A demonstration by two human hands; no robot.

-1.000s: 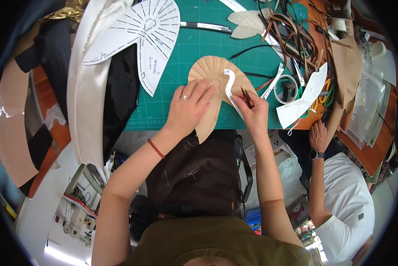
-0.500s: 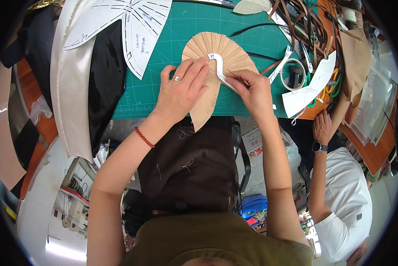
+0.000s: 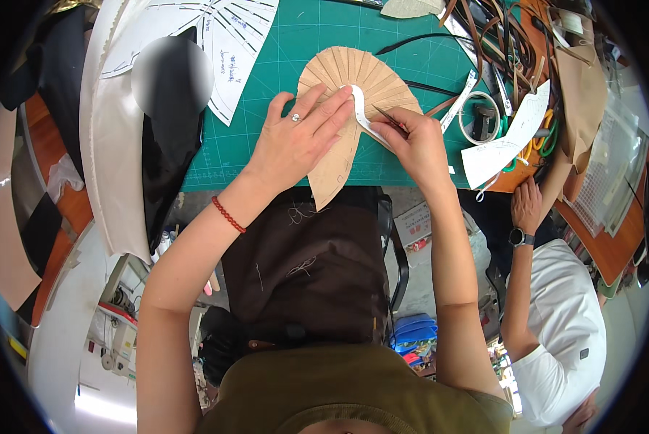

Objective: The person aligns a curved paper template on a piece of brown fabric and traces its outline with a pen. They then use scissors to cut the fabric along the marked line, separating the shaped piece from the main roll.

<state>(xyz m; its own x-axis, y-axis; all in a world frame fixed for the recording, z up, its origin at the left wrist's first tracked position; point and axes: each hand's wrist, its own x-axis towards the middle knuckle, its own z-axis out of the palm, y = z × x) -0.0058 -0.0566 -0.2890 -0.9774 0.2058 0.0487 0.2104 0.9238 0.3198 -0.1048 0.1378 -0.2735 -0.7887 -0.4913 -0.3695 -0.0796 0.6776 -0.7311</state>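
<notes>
A tan fan-shaped piece with pleats spreading round its upper edge lies on the green cutting mat, its pointed tail reaching the near edge. Across it lies a narrow white S-curved pattern strip. My left hand is open and rests flat on the piece, its fingertips at the strip's upper end. In my right hand, a thin dark pointed tool is pinched, its tip just right of the strip. The right fingers also rest near the strip's lower end, which they partly hide.
Large white paper patterns and glossy black material lie left. On the right are a tape roll, a white pattern piece, scissors and tangled brown straps. Another person's hand touches the table's right edge.
My left hand has slid slightly up and right, its fingertips now on the strip's upper end. The tool's tip points further up and left. The tan piece has shifted slightly upward.
</notes>
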